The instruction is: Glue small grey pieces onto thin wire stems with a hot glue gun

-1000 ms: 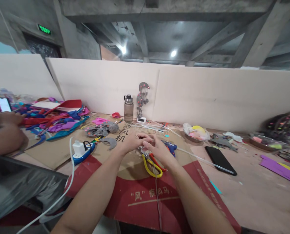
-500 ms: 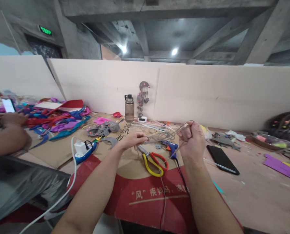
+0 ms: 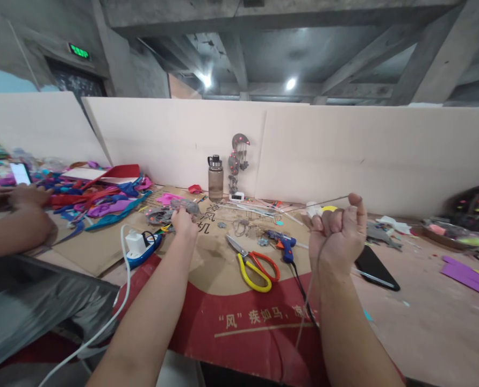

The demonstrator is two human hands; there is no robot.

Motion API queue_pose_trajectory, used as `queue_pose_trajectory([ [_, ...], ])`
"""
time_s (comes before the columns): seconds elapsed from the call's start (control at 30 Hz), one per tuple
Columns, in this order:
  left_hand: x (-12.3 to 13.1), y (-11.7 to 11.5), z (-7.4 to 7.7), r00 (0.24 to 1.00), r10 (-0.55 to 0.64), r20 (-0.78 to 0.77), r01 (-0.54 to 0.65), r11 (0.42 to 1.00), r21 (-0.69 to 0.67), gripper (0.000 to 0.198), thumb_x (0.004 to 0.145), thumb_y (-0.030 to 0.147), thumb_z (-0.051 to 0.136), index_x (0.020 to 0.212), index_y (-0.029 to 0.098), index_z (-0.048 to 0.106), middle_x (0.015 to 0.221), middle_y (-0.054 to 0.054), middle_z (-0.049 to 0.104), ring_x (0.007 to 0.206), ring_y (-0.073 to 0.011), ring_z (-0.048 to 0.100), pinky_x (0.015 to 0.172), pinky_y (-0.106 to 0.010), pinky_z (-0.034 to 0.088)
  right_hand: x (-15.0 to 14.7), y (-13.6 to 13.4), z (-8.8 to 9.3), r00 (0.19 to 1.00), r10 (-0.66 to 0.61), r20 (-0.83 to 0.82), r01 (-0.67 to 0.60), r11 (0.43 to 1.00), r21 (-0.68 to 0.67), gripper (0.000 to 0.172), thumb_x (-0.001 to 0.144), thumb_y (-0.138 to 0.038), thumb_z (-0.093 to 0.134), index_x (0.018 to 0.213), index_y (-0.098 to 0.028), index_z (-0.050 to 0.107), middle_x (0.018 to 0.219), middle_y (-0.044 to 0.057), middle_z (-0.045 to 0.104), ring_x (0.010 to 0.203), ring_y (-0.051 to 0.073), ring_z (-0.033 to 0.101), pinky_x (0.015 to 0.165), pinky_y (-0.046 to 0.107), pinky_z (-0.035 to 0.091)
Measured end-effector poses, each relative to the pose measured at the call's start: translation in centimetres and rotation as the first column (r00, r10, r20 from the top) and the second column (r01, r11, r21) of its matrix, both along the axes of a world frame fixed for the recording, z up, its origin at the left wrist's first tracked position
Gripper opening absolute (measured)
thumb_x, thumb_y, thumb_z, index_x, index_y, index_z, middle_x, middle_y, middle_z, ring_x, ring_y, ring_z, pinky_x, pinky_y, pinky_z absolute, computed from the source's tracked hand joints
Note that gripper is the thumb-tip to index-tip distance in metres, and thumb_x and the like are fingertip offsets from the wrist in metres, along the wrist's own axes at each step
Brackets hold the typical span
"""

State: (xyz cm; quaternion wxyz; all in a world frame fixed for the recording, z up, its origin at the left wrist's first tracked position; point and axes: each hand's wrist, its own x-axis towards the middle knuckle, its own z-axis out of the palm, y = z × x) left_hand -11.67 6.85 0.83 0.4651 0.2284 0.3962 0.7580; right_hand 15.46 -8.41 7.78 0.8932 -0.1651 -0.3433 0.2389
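Note:
My left hand [image 3: 186,221] reaches to the grey ball of yarn [image 3: 191,206], with its fingers closed on it; the fingertips are partly hidden. Beside the ball lie grey felt pieces [image 3: 156,215] with pink dots. Raised on the right, my right hand [image 3: 339,231] grips grey yarn [image 3: 323,202] in curled fingers. One stretch of it runs taut to the left, and another hangs down past the wrist. Scissors [image 3: 250,263] with one yellow and one red handle lie open on the cardboard, apart from both hands. Right of them rests a blue glue gun [image 3: 286,246].
A water bottle [image 3: 215,180] and a hanging grey moon ornament [image 3: 239,156] stand by the white partition. A blue power strip [image 3: 144,252] is at left, near a heap of coloured cloth [image 3: 106,199]. A phone [image 3: 378,269] lies at right. Another person's hand [image 3: 29,196] is at far left.
My left hand has gone left and away to the yarn ball. My right hand has moved right, drawing the yarn out straight. The loose yarn near the scissors has shifted.

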Motion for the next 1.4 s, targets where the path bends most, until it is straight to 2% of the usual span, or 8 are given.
queue_pose_trajectory([
  [0.27,1.9,-1.5,1.0,0.998,-0.05,0.045,0.044,0.992,0.119,0.005,0.09,0.019,0.049,0.087,0.017,0.052,0.056,0.009,0.044,0.038,-0.0018,0.029,0.04,-0.017,0.018,0.3,-0.4,-0.8,0.881,0.366,0.301,-0.307,0.924,-0.225,0.015,0.083,-0.035,0.063,0.089,-0.021,0.065,0.049,-0.011,0.022,0.041,0.005,0.017,0.04,0.016,0.024],
  [0.4,1.7,-1.9,1.7,0.911,-0.301,0.283,0.255,0.949,0.186,0.014,0.095,0.015,0.04,0.086,0.016,0.051,0.052,0.009,0.04,0.034,-0.0011,0.027,0.037,-0.015,0.017,-0.3,-0.2,-1.7,0.2,0.742,0.64,-0.274,0.67,-0.69,0.024,0.083,-0.04,0.062,0.093,-0.019,0.069,0.058,-0.004,0.054,0.049,0.007,0.045,0.048,0.02,0.038],
  [0.47,1.8,-2.3,2.1,0.811,-0.451,0.372,0.375,0.89,0.261,0.019,0.098,0.015,0.036,0.084,0.015,0.05,0.049,0.01,0.034,0.032,-0.0014,0.026,0.036,-0.015,0.017,-1.2,0.3,-2.4,-0.064,0.726,0.685,-0.086,0.68,-0.728,0.023,0.085,-0.038,0.059,0.094,-0.02,0.07,0.076,0.0,0.067,0.066,0.011,0.057,0.062,0.024,0.044],
  [0.6,2.6,-3.5,3.1,0.689,-0.604,0.4,0.426,0.784,0.451,0.021,0.099,0.019,0.037,0.087,0.015,0.053,0.049,0.009,0.031,0.033,-0.0015,0.028,0.035,-0.014,0.019,-3.7,1.7,-4.7,0.054,0.544,0.837,0.233,0.809,-0.54,0.027,0.089,-0.039,0.05,0.092,-0.019,0.068,0.09,0.003,0.069,0.082,0.016,0.061,0.076,0.029,0.043],
  [0.9,4.4,-6.7,7.1,0.677,-0.666,0.315,0.41,0.696,0.59,0.021,0.099,0.022,0.04,0.093,0.017,0.059,0.054,0.007,0.035,0.04,-0.0013,0.034,0.039,-0.011,0.026,-8.3,3.2,-9.8,0.15,0.527,0.837,0.388,0.747,-0.54,0.039,0.076,-0.045,0.068,0.1,-0.015,0.063,0.104,0.012,0.064,0.1,0.025,0.057,0.089,0.038,0.042],
  [1.07,5.2,-6.5,8.7,0.72,-0.632,0.286,0.402,0.716,0.57,0.02,0.098,0.024,0.042,0.091,0.018,0.06,0.053,0.007,0.034,0.041,-0.0025,0.035,0.041,-0.012,0.03,-9.1,2.2,-9.5,0.321,0.898,0.3,-0.325,0.402,-0.856,0.047,0.086,-0.062,0.048,0.099,-0.018,0.059,0.091,0.007,0.067,0.076,0.016,0.062,0.075,0.033,0.049],
  [1.23,4.7,-2.8,8.3,0.783,-0.529,0.326,0.283,0.771,0.57,0.015,0.096,0.026,0.047,0.091,0.019,0.059,0.052,0.007,0.037,0.044,-0.0037,0.038,0.044,-0.013,0.034,-8.3,0.5,-8.0,-0.149,0.989,0.004,-0.601,-0.087,-0.794,0.063,0.083,-0.074,0.04,0.111,-0.019,0.053,0.082,0.006,0.068,0.063,0.015,0.063,0.068,0.034,0.051],
  [1.4,0.9,1.7,3.4,0.752,-0.454,0.479,0.271,0.874,0.403,0.021,0.096,0.015,0.042,0.077,0.016,0.05,0.051,0.007,0.036,0.04,-0.0017,0.034,0.042,-0.009,0.033,-5.7,0.2,-5.8,-0.042,0.996,0.078,-0.652,0.031,-0.757,0.038,0.085,-0.047,0.062,0.099,-0.011,0.063,0.054,-0.009,0.041,0.042,0.002,0.03,0.045,0.016,0.031],
])
